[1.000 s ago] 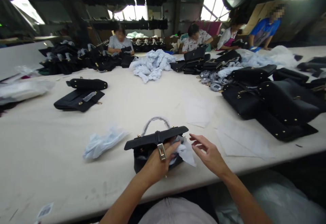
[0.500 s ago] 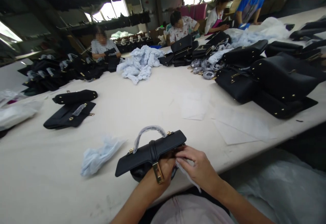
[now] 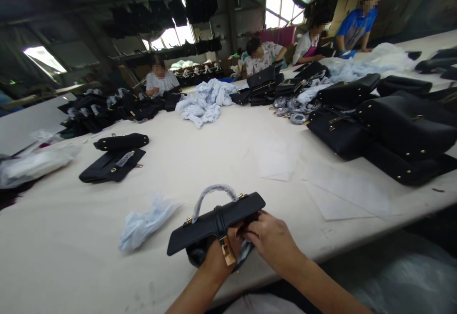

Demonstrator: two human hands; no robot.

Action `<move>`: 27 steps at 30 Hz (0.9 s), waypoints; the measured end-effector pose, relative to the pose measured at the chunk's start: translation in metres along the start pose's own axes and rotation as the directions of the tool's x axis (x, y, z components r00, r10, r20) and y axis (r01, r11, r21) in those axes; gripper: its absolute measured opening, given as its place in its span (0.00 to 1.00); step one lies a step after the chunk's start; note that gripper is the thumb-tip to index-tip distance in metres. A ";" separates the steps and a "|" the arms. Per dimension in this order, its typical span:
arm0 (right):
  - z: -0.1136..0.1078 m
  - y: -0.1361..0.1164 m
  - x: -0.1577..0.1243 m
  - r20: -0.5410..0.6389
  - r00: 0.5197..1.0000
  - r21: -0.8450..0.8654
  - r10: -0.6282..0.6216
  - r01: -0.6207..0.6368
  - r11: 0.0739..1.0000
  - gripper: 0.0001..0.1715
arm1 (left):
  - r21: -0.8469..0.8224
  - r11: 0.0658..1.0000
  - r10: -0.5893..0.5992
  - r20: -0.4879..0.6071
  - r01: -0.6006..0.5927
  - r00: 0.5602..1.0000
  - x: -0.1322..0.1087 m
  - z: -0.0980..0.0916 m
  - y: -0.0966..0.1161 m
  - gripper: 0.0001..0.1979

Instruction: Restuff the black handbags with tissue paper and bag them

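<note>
A black handbag point(image 3: 200, 228) stands at the table's near edge, its wrapped handle point(image 3: 214, 188) arched up and its front flap lifted. My left hand point(image 3: 217, 252) reaches in under the flap, and its fingers are hidden inside. A gold clasp point(image 3: 227, 251) hangs from the flap's strap across my left wrist. At the right end of the opening, my right hand point(image 3: 273, 238) has its fingers bent together; what they pinch is hidden. Pale stuffing point(image 3: 244, 249) shows in the opening below those fingertips. Left of the bag lies a crumpled pale-blue tissue point(image 3: 146, 223).
Two black bags point(image 3: 116, 161) lie to the left. White sheets point(image 3: 350, 195) lie to the right, before a pile of black bags point(image 3: 403, 128). A heap of pale-blue tissue point(image 3: 207, 102) is at the back. Several people work along the far side.
The pale strip that dangled from my right hand no longer hangs outside; pale material now shows in the bag's opening. My right fingers moved in against the opening. The view has shifted.
</note>
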State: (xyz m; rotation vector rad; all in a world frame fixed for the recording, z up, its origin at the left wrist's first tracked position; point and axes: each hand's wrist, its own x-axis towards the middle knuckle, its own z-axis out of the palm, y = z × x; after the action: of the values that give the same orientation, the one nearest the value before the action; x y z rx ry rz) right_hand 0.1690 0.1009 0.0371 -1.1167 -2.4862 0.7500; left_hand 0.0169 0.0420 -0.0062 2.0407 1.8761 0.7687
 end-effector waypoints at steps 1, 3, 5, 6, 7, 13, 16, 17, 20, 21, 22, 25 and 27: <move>-0.003 0.000 0.001 0.046 0.999 -0.019 0.000 0.001 1.000 0.09 | 0.002 0.999 -0.035 -0.003 0.035 0.999 -0.005 -0.006 0.003 0.14; -0.010 0.003 0.001 0.134 0.991 -0.025 -0.019 0.022 0.999 0.11 | -0.056 0.992 -0.110 0.062 0.114 0.992 -0.013 -0.023 0.010 0.14; -0.016 0.007 0.000 0.202 0.977 -0.008 -0.064 0.067 0.998 0.14 | -0.139 0.980 -0.118 0.162 0.141 0.980 -0.024 -0.040 0.015 0.17; -0.019 0.008 -0.001 0.233 0.969 -0.003 -0.087 0.091 0.996 0.14 | -0.163 0.979 -0.095 0.188 0.126 0.977 -0.031 -0.046 0.016 0.20; -0.020 0.009 -0.001 0.262 0.960 -0.009 -0.102 0.108 0.994 0.15 | -0.158 0.983 -0.068 0.180 0.097 0.981 -0.040 -0.048 0.017 0.22; -0.009 0.006 0.017 0.300 0.953 -0.160 -0.035 0.087 0.983 0.17 | 0.187 0.976 0.147 -0.206 -0.109 0.967 -0.084 -0.022 0.007 0.19; -0.001 0.009 0.025 0.196 0.977 -0.104 -0.086 0.108 0.989 0.14 | 0.221 0.946 0.294 -0.288 -0.236 0.911 -0.078 -0.016 0.000 0.16; 0.000 0.010 0.026 0.142 0.983 -0.072 -0.118 0.129 0.989 0.13 | 0.187 0.954 0.282 -0.292 -0.235 0.914 -0.073 -0.016 -0.002 0.15; -0.001 0.011 0.019 -0.088 0.966 0.051 -0.243 0.248 0.967 0.10 | 0.049 0.989 0.147 -0.266 -0.139 0.953 -0.058 -0.022 -0.007 0.09; -0.004 0.010 0.016 -0.181 0.938 0.100 -0.296 0.317 0.943 0.09 | 0.015 0.993 0.113 -0.259 -0.113 0.959 -0.054 -0.024 -0.008 0.08; -0.007 0.008 0.013 -0.275 0.897 0.140 -0.346 0.394 0.909 0.09 | -0.012 0.995 0.094 -0.266 -0.101 0.959 -0.051 -0.026 -0.009 0.07; -0.020 0.001 0.013 -0.491 0.761 0.134 -0.424 0.546 0.827 0.15 | -0.059 0.994 0.076 -0.293 -0.098 0.953 -0.045 -0.026 -0.013 0.07; -0.029 -0.004 0.020 -0.475 0.759 0.067 -0.445 0.536 0.842 0.23 | -0.071 0.994 0.062 -0.268 -0.084 0.961 -0.045 -0.025 -0.013 0.08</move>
State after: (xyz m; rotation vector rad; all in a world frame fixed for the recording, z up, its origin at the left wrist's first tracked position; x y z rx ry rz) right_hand 0.1676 0.1236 0.0639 -0.4428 -2.1032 0.4976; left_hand -0.0090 -0.0043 -0.0018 2.0510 1.8750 1.1710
